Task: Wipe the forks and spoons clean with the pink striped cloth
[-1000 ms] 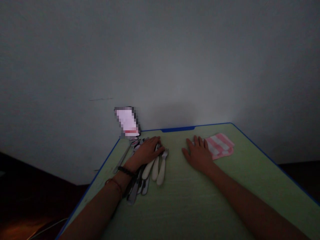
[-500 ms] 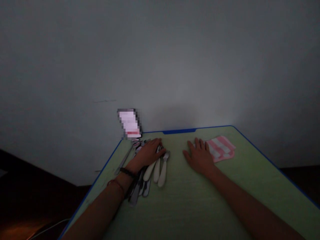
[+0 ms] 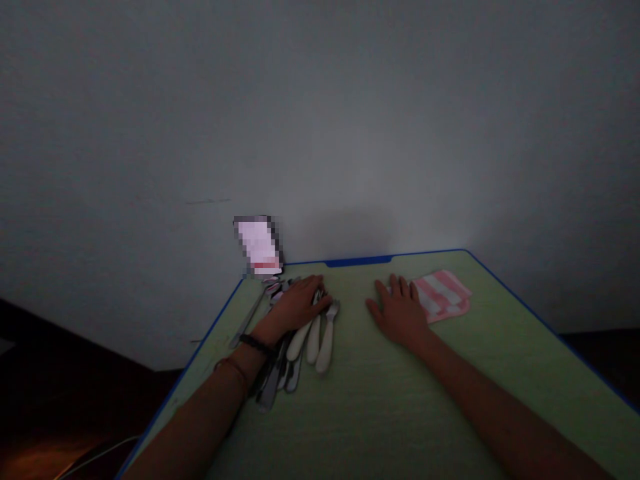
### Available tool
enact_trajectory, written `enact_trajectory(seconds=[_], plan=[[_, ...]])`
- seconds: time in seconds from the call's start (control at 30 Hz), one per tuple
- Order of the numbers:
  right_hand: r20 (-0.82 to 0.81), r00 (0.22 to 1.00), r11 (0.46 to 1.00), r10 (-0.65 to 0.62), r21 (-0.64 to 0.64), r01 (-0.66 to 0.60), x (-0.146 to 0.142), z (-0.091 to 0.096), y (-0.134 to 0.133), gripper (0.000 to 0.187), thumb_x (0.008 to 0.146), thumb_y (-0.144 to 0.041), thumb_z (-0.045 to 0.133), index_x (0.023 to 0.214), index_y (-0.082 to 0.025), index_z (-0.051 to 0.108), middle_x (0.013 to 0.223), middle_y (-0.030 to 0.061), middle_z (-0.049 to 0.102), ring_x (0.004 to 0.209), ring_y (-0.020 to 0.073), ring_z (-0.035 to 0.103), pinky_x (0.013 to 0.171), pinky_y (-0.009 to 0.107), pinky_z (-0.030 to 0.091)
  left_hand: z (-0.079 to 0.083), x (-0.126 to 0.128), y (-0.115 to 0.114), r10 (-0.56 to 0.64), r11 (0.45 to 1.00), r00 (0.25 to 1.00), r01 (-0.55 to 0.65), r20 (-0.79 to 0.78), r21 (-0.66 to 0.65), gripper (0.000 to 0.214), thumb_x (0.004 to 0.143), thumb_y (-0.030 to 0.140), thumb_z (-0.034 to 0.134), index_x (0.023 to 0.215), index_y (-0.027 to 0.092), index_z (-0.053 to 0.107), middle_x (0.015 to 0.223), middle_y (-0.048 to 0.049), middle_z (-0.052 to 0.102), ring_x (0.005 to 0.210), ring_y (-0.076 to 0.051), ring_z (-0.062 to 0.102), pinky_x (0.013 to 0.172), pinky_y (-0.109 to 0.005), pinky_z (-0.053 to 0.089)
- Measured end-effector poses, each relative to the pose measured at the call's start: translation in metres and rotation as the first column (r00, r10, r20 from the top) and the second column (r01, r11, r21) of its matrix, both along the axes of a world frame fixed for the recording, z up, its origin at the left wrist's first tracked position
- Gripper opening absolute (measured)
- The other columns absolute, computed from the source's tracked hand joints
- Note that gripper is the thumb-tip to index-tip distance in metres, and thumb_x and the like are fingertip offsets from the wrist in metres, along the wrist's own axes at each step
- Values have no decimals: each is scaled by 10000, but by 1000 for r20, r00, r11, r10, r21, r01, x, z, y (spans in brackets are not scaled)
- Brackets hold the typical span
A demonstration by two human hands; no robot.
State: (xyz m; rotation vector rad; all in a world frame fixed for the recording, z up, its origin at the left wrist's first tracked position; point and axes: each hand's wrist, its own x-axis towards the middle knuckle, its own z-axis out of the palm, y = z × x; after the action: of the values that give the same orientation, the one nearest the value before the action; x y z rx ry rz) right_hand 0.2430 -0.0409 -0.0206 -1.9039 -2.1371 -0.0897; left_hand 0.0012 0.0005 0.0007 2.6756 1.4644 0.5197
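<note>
My left hand (image 3: 296,305) lies palm down on a pile of cutlery (image 3: 300,347) on the left side of a green table (image 3: 380,400). Its fingers are stretched over the tops of several white-handled pieces (image 3: 324,343) and grey metal ones. My right hand (image 3: 399,311) rests flat on the table near the middle, fingers spread and holding nothing. Its fingertips touch the left edge of a folded pink-and-white striped cloth (image 3: 444,294).
The table has a blue rim (image 3: 357,260) and stands against a plain grey wall. A blurred bright rectangle (image 3: 257,245) leans at the table's far left corner. The room is dim, with dark floor on both sides.
</note>
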Motion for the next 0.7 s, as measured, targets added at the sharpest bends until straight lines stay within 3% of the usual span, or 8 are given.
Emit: enact_trajectory(seconds=[0.7], plan=[[4,1000,1000,3,10,-3,0,0,0,632,856,-557,191,1320,-167,369,1406,193,293,1292,354,238,1013,521,106,2,1,-1,-5,1000,1000,5,-18,4,300,863,460,391,952,200,512,1201,-99,539,1096,-248,504,934,-390,371]])
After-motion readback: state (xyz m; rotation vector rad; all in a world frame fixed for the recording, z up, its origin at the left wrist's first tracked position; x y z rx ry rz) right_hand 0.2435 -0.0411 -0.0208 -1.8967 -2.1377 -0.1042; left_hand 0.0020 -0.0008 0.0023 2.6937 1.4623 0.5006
